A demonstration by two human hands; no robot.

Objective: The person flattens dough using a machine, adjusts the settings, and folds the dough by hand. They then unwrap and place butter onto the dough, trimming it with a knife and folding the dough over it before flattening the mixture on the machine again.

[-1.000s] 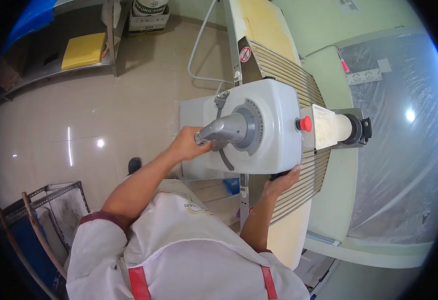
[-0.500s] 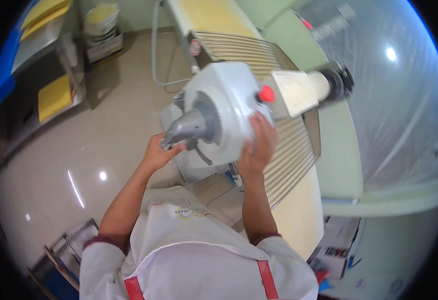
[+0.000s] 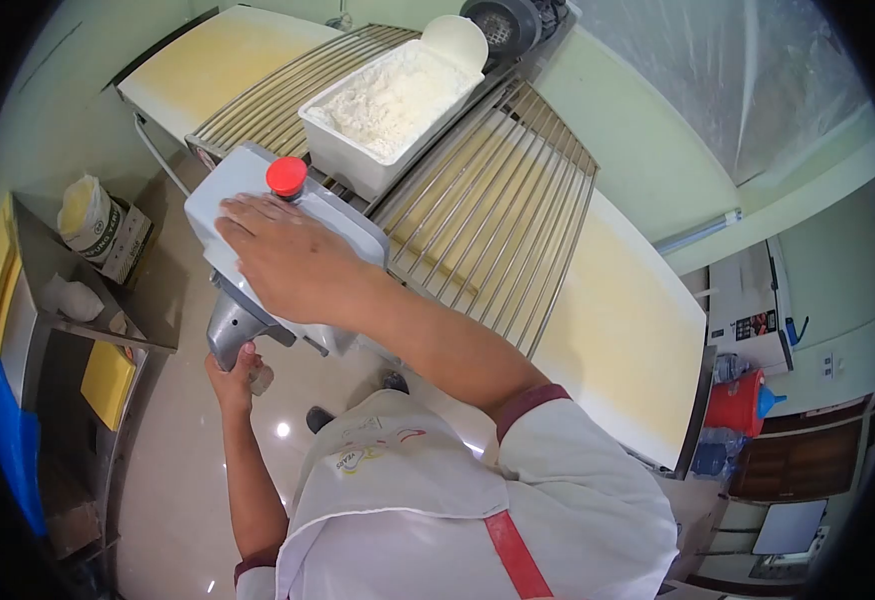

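A dough sheeter's light grey head [image 3: 358, 232] stands in front of me, with a red mushroom button [image 3: 287, 176] on top. My right hand [image 3: 293, 255] lies flat on the housing just below the button, its fingers stretched out. Lower down, my left hand [image 3: 233, 378] is closed around the end of the grey lever handle [image 3: 235, 325] on the head's near side. Part of its grip is hidden behind the handle. Behind the head, a white tub [image 3: 346, 165] of flour [image 3: 388, 105] rests on the machine between two metal bar guards [image 3: 488, 235].
Floury conveyor belts [image 3: 623, 330] reach out on both sides. At left stands a metal shelf [image 3: 33, 300] with yellow boards [image 3: 108, 385], near a white bucket [image 3: 88, 220]. A red container [image 3: 736, 403] sits beyond the right belt's end. A motor [image 3: 506, 25] is at the back.
My view has turned, bringing the flour tub and right belt fully into sight. My right hand has shifted from the head's side onto its top. My left hand stays at the lever.
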